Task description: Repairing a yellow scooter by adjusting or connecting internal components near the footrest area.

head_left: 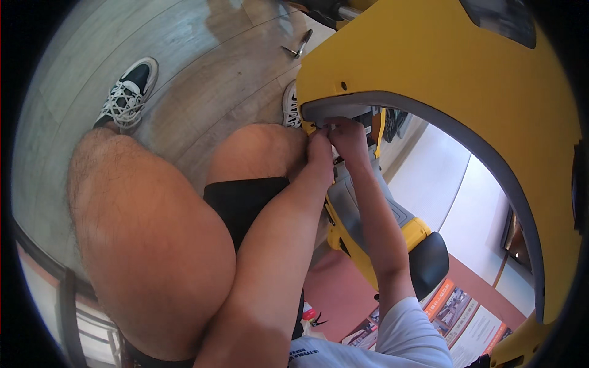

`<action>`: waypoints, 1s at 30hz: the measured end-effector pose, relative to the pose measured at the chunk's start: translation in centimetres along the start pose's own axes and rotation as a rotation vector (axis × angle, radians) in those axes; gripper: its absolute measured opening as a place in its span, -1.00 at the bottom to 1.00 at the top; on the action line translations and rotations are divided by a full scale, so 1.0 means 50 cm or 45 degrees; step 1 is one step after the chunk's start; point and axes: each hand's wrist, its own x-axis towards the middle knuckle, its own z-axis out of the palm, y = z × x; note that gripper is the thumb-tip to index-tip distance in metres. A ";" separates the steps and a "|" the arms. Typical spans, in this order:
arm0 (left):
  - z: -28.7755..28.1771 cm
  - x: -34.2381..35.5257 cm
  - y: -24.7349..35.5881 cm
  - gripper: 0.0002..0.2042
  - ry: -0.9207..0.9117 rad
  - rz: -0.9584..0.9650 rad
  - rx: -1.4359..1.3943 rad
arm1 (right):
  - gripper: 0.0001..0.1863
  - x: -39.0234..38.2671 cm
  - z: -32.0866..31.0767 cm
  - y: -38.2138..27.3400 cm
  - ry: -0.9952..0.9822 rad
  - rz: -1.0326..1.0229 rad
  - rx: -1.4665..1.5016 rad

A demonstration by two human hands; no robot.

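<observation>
A yellow scooter (pixel 392 52) stands close on my right, with a dark grey edge trim along its curved front panel. Both my hands reach into the recess behind that panel, above the grey footboard (pixel 350 196). My left hand (pixel 319 150) is closed at the recess's left side, its fingertips partly hidden. Against it, my right hand (pixel 350 136) has its fingers bent in a pinch. Whatever lies between the fingers is too small to make out. Dark parts and a pale label (pixel 368 130) show just beyond my right hand.
A small dark and metal tool (pixel 300 46) lies on the wood-look floor (pixel 184 67). My bare knees and a sneaker (pixel 130 92) fill the left. A black scooter seat (pixel 429 264) lies beyond my right forearm. Printed posters (pixel 454 313) hang at lower right.
</observation>
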 end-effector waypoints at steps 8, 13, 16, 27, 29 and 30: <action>-0.003 -0.021 -0.007 -0.58 -0.145 0.162 -0.118 | -0.77 -0.019 0.041 0.010 -0.009 0.688 1.722; -0.009 -0.023 -0.010 -0.58 -0.103 0.097 -0.132 | -0.81 -0.031 0.030 -0.001 0.257 -0.172 0.300; -0.006 -0.036 -0.008 -0.62 -0.063 0.078 -0.147 | -0.84 -0.025 0.024 0.000 0.315 -0.326 -0.005; -0.018 0.049 -0.032 -0.74 -0.065 0.130 0.014 | -0.79 -0.005 0.081 0.078 -0.084 1.089 2.064; -0.027 0.084 -0.030 -0.73 -0.003 -0.006 0.120 | -0.76 -0.031 0.081 0.031 0.059 0.845 1.766; -0.024 0.089 -0.038 -0.73 -0.008 -0.015 0.121 | -0.76 -0.040 0.072 0.016 0.068 0.850 1.760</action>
